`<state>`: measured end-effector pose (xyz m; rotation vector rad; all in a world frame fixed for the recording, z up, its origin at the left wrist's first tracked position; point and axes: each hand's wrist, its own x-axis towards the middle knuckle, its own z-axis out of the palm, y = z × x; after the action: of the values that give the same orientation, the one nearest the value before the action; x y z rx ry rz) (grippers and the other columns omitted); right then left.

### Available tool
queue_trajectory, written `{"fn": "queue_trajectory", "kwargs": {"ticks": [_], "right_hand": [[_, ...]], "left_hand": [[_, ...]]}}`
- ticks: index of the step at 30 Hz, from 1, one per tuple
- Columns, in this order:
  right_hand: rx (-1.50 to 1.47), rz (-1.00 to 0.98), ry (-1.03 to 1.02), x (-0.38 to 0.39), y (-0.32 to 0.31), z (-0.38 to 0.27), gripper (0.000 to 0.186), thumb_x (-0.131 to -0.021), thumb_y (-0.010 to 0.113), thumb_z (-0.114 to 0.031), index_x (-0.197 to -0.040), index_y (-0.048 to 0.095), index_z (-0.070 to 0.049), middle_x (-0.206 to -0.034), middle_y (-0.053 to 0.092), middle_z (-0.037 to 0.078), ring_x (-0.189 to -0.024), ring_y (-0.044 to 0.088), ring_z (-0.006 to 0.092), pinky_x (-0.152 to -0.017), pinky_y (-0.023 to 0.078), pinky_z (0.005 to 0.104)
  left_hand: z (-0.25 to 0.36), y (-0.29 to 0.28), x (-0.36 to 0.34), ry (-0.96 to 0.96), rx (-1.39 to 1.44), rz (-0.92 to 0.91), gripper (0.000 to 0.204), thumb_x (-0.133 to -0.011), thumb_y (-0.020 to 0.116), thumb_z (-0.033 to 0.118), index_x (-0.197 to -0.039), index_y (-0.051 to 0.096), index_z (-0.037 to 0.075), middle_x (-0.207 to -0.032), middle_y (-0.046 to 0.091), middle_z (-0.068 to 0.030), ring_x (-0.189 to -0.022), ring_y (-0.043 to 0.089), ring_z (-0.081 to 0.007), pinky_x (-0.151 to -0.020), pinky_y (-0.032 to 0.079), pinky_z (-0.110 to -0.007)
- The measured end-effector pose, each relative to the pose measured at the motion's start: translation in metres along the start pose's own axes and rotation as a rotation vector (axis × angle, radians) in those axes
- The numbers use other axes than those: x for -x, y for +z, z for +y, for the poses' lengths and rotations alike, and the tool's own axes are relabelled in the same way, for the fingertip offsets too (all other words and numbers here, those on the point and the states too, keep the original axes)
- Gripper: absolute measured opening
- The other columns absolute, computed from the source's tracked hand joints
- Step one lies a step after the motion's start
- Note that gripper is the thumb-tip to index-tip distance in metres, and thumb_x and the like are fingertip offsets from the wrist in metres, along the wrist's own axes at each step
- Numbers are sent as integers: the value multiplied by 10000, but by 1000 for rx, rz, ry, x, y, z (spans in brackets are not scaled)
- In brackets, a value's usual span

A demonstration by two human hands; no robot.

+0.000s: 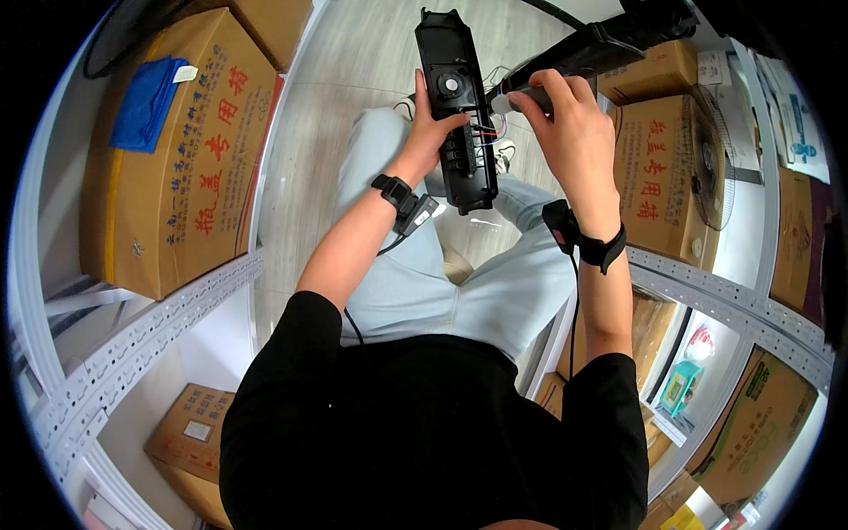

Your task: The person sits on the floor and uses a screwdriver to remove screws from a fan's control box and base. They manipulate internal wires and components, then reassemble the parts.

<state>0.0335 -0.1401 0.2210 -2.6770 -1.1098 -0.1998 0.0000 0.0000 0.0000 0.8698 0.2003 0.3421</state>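
Note:
My left hand (422,140) grips a long black plastic housing (466,177) near the top centre, thumb across it. The housing has a round fitting (451,85) and several thin wires (486,132) at its right side. My right hand (572,132) is closed on a grey cylindrical object (538,100) with a pale end, just right of the housing by the wires. A long black arm or tube (601,50) runs diagonally behind my right hand. Dark straps with small boxes circle both my wrists.
Metal shelf frames (159,322) flank me, holding cardboard boxes (218,106) on both sides. A blue cloth (140,103) lies on the left box. A wire fan guard (727,181) leans at the right box, above a small teal item (680,385). The pale floor (327,49) shows around my legs.

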Motion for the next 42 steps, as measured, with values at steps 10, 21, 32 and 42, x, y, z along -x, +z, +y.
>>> {"fn": "queue_trajectory", "kwargs": {"ticks": [10, 21, 32, 42], "right_hand": [[-104, 90, -67, 8, 4, 13, 329, -814, 749, -95, -1105, 597, -115, -1072, 610, 120, -829, 683, 339, -689, 560, 408], [-158, 207, -180, 5, 8, 20, 323, -814, 766, -140, -1097, 610, -131, -1090, 595, 125, -798, 674, 366, -666, 558, 418], [-169, 240, -123, 10, 6, 22, 275, -815, 747, -88, -1051, 603, -85, -1060, 608, 109, -820, 688, 309, -682, 558, 379], [-273, 287, -7, 15, -6, 26, 282, -797, 774, -91, -1030, 619, -52, -1007, 613, 120, -848, 681, 301, -711, 558, 362]], "left_hand": [[-7, 9, 8, 70, -19, -23, 1020, -806, 647, -149, -1596, 145, 256, -1480, 409, -119, -1250, 507, -211, -1006, 478, -341], [1, 14, 11, 44, -42, -15, 900, -812, 649, -146, -1555, 285, 207, -1413, 478, -99, -1215, 532, -181, -1005, 474, -326], [-4, 11, 5, 81, -81, -24, 814, -827, 669, -113, -1513, 340, 176, -1331, 540, -97, -1172, 559, -184, -1001, 489, -334], [-7, 7, 3, 33, -49, -2, 454, -905, 678, 22, -1318, 511, 108, -1204, 557, -42, -1101, 537, -129, -956, 462, -291]]}}
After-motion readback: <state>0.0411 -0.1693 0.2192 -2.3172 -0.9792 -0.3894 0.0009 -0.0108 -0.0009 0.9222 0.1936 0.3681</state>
